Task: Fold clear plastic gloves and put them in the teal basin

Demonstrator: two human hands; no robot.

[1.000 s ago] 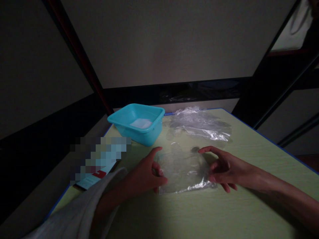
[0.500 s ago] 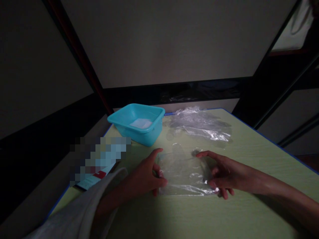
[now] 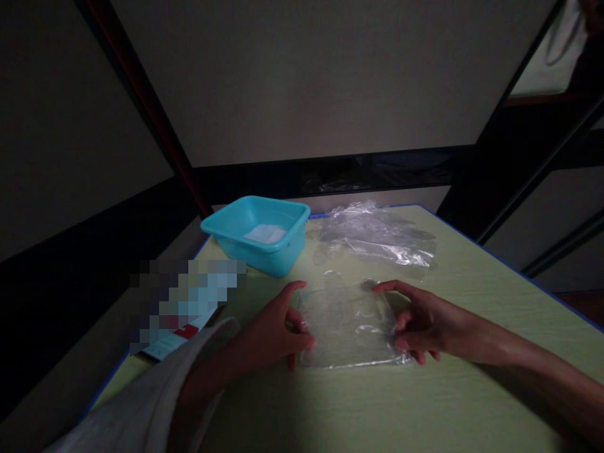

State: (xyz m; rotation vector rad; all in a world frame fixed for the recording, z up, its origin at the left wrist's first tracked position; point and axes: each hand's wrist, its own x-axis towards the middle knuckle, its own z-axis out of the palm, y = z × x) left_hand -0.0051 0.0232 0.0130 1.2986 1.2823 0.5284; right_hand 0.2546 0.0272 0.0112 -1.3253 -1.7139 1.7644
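A clear disposable plastic glove (image 3: 346, 324) lies in front of me, roughly squared up, with rounded finger-like lobes at its far edge. My left hand (image 3: 287, 330) grips its left edge between thumb and fingers, index finger stretched forward. On the opposite side my right hand (image 3: 419, 324) pinches the near right corner, its index fingertip close to the far right lobe. Behind both hands sits a loose pile of clear plastic gloves (image 3: 377, 236), crumpled and shiny.
A turquoise plastic basket (image 3: 287, 251) with a white folded sheet (image 3: 265, 233) inside stands at the back left. Left of my forearm lies a partly blurred flat device with a lit screen (image 3: 165, 343). The pale green table (image 3: 353, 415) has a blue edge; panels rise behind it.
The glove between my hands looks flatter, and its near edge has shifted slightly. My right thumb has moved a little left. The view has shifted slightly.
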